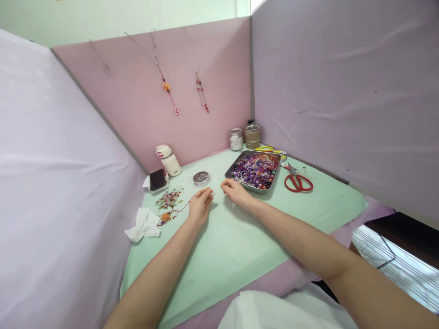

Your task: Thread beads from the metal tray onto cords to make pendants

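Note:
My left hand (200,205) is closed in a pinch above the middle of the table. A thin red cord (181,209) runs from it to an orange bead cluster (165,217) lying on the left. At its fingertips shows something small and pale, too small to name. My right hand (235,192), just to the right, has its thumb and fingers pressed together; what they hold, if anything, cannot be made out. Close by it stands a metal tray (261,190) full of purple, red and orange beads (254,171) and pale string. A round dish (201,178) of small dark pieces lies behind my left hand.
Red-handled scissors (298,182) and a yellow-handled tool (265,149) lie by the tray. Two jars (236,139) stand behind it. On the left are a white bottle (170,162), a phone (158,179), beaded strings (169,198) and a tissue (144,225). Cloth partitions (206,55) enclose the table.

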`<state>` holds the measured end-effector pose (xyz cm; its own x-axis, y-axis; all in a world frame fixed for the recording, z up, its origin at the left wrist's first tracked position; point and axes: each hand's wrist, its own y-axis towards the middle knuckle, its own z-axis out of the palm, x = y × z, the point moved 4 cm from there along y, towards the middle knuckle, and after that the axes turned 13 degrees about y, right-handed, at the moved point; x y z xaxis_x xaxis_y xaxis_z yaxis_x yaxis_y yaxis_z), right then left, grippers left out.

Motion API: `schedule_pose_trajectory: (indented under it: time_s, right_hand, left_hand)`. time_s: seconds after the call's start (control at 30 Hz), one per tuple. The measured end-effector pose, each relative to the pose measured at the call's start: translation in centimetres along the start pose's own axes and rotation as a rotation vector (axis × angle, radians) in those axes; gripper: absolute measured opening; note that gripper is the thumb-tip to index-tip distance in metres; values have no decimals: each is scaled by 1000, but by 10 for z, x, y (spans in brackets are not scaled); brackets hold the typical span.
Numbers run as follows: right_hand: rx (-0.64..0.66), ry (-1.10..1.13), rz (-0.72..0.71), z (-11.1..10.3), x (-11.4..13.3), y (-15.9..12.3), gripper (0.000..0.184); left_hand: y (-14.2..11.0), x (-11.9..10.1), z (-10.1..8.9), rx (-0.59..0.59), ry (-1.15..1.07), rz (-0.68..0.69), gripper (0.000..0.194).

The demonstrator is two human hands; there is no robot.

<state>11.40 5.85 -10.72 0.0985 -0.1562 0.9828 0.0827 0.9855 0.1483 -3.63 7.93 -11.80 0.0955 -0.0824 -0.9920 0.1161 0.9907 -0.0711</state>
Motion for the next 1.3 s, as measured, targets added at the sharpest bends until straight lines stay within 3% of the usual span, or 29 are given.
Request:
schedule_pose_trajectory:
  time_s: [0.3, 0.53, 0.7, 0.83, 1.03, 1.3]
  right_hand:
    - [50, -191, -206, 2, 7, 0, 9]
    - [155, -172, -206, 9, 11, -4, 10]
    - [77, -126, -182, 3, 6, 2, 15]
    - [106, -235, -171, 0, -2, 5, 12]
    - [101, -348, -300, 1, 7, 0, 14]
    - [117, -409, -371, 6, 12, -6, 11]
  left_hand:
    - [-9, -4, 11, 50, 311, 91, 29]
    - [-12, -5, 11, 76, 551, 204, 17]
    - [-6, -5, 6, 46, 493, 230, 21]
    - [-5, -6, 5, 28, 471, 228, 20]
    - [-7, -7, 6, 17, 404, 232, 18]
    - [-8, -9, 7, 7, 195, 36, 26]
